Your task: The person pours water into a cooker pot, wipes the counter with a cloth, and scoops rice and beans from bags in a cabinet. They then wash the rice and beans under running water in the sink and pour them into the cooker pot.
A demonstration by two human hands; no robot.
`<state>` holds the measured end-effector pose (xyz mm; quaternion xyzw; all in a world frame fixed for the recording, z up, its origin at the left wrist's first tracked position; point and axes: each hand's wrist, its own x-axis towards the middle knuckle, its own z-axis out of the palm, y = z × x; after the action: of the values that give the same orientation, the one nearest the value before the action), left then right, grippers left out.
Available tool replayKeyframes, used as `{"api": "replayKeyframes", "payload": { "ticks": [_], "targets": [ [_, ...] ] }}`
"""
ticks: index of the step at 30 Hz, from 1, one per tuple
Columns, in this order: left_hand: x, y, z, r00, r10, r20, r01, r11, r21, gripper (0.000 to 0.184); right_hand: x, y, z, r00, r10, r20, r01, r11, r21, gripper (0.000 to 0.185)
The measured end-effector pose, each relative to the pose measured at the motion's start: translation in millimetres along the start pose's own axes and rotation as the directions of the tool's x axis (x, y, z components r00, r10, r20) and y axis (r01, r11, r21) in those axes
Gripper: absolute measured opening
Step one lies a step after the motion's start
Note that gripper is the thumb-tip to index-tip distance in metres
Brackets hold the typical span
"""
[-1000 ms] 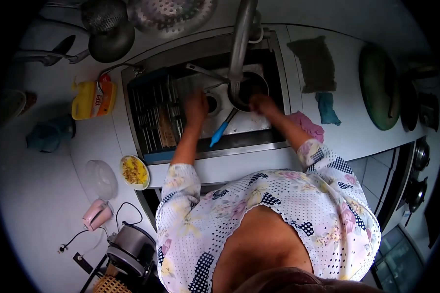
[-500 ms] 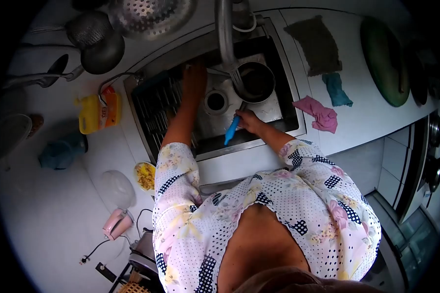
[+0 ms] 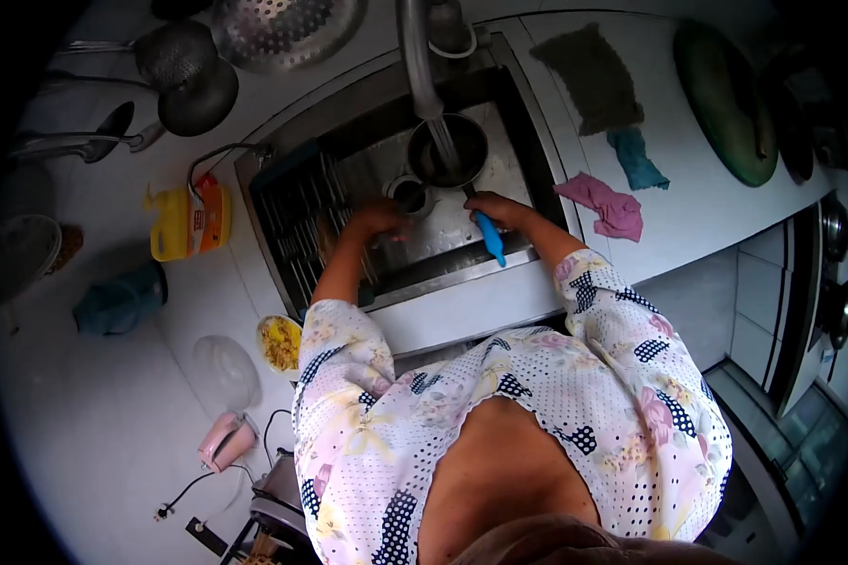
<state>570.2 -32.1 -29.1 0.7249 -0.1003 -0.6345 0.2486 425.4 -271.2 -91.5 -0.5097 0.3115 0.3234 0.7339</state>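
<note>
A small saucepan (image 3: 481, 155) with a blue handle (image 3: 492, 240) is in the steel sink (image 3: 509, 169), under the tap (image 3: 416, 66). Water streams from the tap into the pan. My right hand (image 3: 499, 212) is closed around the handle's upper part. My left hand (image 3: 379, 221) hovers over the left side of the sink, beside the round drain (image 3: 410, 196). Its fingers look apart, slightly blurred, with nothing visible in them. The dark dish rack (image 3: 287, 212) lies just left of that hand.
Left of the sink stand a yellow detergent jug (image 3: 184, 221) and a bowl of yellow food (image 3: 280, 343). Pink (image 3: 603, 202) and teal cloths (image 3: 638, 158) lie to the right, near a green oval board (image 3: 721, 104). Ladles and a strainer (image 3: 174, 56) hang at back left.
My left hand has come from the sink's back left towards me. The saucepan has shifted left, and its handle has swung right in my right hand.
</note>
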Motion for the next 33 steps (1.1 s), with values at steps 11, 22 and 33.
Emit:
{"api": "replayKeyframes", "payload": {
  "ticks": [11, 22, 33],
  "targets": [
    [-54, -17, 63, 0.983, -0.071, -0.170, -0.067, 0.724, -0.687, 0.017, -43, -37, -19, 0.961, -0.276, -0.018, 0.213, 0.695, 0.687, 0.067],
    [-48, -16, 90, 0.974, -0.122, -0.193, -0.092, 0.565, -0.820, 0.024, -36, -57, -31, 0.889, -0.400, -0.221, 0.381, 0.381, 0.843, 0.069],
    [8, -10, 117, 0.993, 0.081, -0.086, -0.101, 0.200, -0.975, 0.030, 14, -53, -36, 0.880, -0.234, -0.414, 0.475, 0.470, 0.744, 0.065]
  ]
}}
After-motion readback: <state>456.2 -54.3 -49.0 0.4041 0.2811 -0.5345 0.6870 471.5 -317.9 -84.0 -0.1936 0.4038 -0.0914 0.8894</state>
